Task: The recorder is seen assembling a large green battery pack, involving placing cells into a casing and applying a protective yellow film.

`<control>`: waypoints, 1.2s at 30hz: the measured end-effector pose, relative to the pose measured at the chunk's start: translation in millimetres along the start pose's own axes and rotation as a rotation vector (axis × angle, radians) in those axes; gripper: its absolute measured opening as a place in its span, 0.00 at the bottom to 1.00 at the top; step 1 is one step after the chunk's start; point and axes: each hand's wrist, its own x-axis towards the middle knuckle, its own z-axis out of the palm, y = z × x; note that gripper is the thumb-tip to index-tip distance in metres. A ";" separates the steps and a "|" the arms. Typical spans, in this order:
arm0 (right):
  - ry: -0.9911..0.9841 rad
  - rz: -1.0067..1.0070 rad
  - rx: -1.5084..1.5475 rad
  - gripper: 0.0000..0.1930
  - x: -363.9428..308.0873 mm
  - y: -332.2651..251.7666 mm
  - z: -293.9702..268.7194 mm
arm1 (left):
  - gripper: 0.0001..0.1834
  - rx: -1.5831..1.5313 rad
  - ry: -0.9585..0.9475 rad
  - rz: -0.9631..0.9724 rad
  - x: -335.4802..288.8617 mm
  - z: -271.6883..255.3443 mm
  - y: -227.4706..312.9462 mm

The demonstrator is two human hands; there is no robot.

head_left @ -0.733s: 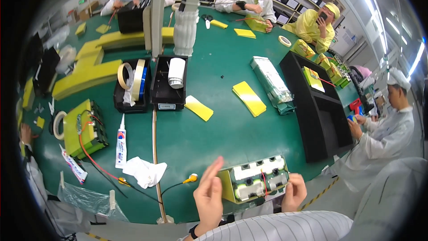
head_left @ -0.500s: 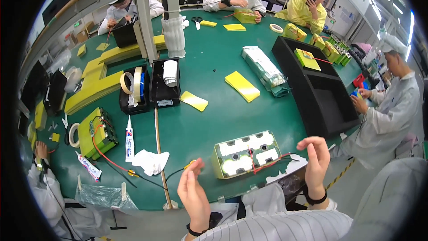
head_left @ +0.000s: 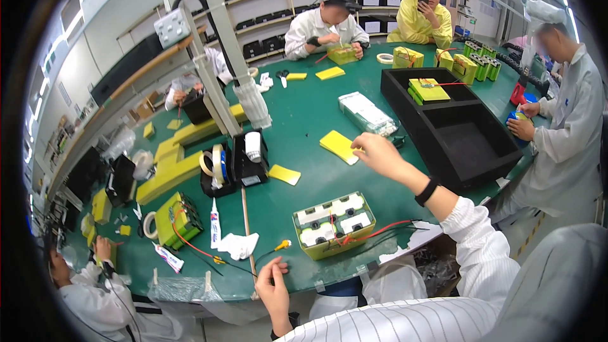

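My right hand point(head_left: 384, 157) reaches out over the table, its fingertips slightly apart at the right edge of a small stack of yellow sheets point(head_left: 337, 146). Whether they press on the top sheet cannot be made out. Down at the table's front edge, my left hand point(head_left: 272, 287) is loosely curled with fingers apart and holds nothing. Between the two forearms stands a battery pack point(head_left: 334, 227) with yellow-green sides, white pads on top and red and black leads point(head_left: 380, 233). A yellow connector point(head_left: 282, 245) on a black cable lies just beyond my left hand.
Beyond the pack lie another yellow sheet point(head_left: 285, 174) and a plastic-wrapped bundle point(head_left: 367, 114). A black divided box point(head_left: 437, 158) stands at right. Tape rolls fill a black bin point(head_left: 217, 180); a white tube point(head_left: 215, 225) and a crumpled cloth point(head_left: 239, 246) are nearer. Co-workers sit around the table.
My right hand has moved from beside the battery pack forward and left to the yellow sheets. My left hand has lowered toward the table's front edge and curled more. The view has tilted up.
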 end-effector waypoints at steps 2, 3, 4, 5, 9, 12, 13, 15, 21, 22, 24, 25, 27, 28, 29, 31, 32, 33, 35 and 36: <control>-0.041 -0.025 -0.046 0.12 7.2 20.2 28.7 | 0.11 0.004 -0.013 -0.030 -1.7 -0.4 2.6; -0.059 -0.028 -0.075 0.13 10.9 27.2 40.6 | 0.10 0.006 0.017 -0.037 -2.7 2.6 5.7; -0.084 -0.025 -0.086 0.20 12.2 32.9 51.4 | 0.09 0.095 0.082 0.038 -6.4 8.4 13.8; -0.067 -0.014 -0.069 0.20 15.6 41.7 59.3 | 0.08 0.182 0.144 0.113 -10.1 15.3 21.3; 0.041 -0.009 -0.316 0.31 28.1 47.0 87.4 | 0.08 0.191 0.316 0.321 -24.4 32.5 41.8; 0.022 0.023 -0.317 0.29 27.8 56.8 92.1 | 0.10 0.158 0.277 0.350 -33.2 45.8 45.0; -0.025 0.006 -0.347 0.26 27.4 61.5 94.6 | 0.10 0.142 0.254 0.386 -35.6 51.6 47.4; -0.078 -0.010 -0.369 0.24 26.6 66.4 98.4 | 0.07 0.117 0.243 0.313 -39.3 59.8 48.3; -0.049 -0.161 -0.456 0.12 25.8 65.0 103.0 | 0.05 0.067 0.171 0.285 -39.8 62.6 39.6; -0.054 -0.159 -0.451 0.12 25.9 63.4 104.3 | 0.05 0.073 0.170 0.280 -39.5 63.4 39.7; -0.065 -0.246 -0.503 0.08 25.2 62.7 107.4 | 0.06 0.051 0.165 0.251 -39.0 66.4 40.6; -0.070 -0.246 -0.499 0.08 24.9 63.2 108.6 | 0.06 0.054 0.166 0.245 -39.9 67.2 42.5; -0.040 -0.304 -0.595 0.06 24.7 65.0 109.2 | 0.04 0.104 0.092 0.281 -43.1 68.4 47.0; -0.046 -0.303 -0.593 0.06 24.9 66.7 108.2 | 0.04 0.105 0.092 0.275 -44.2 71.5 50.0; -0.032 -0.315 -0.608 0.05 27.8 60.1 106.6 | 0.05 0.056 0.131 0.242 -45.4 73.1 52.6; -0.023 -0.320 -0.628 0.04 28.4 59.5 103.4 | 0.08 0.001 0.162 0.204 -47.0 75.0 52.2; 0.003 -0.301 -0.642 0.04 28.6 58.1 102.7 | 0.09 0.001 0.155 0.214 -47.8 74.3 50.6; 0.031 -0.283 -0.657 0.03 28.5 58.4 103.3 | 0.11 0.000 0.147 0.226 -48.6 73.9 49.4; 0.011 -0.249 -0.677 0.04 28.6 58.5 104.7 | 0.11 -0.005 0.146 0.244 -48.6 75.4 49.6; 0.047 -0.226 -0.684 0.04 28.3 60.2 104.2 | 0.11 -0.011 0.143 0.267 -48.8 76.0 50.1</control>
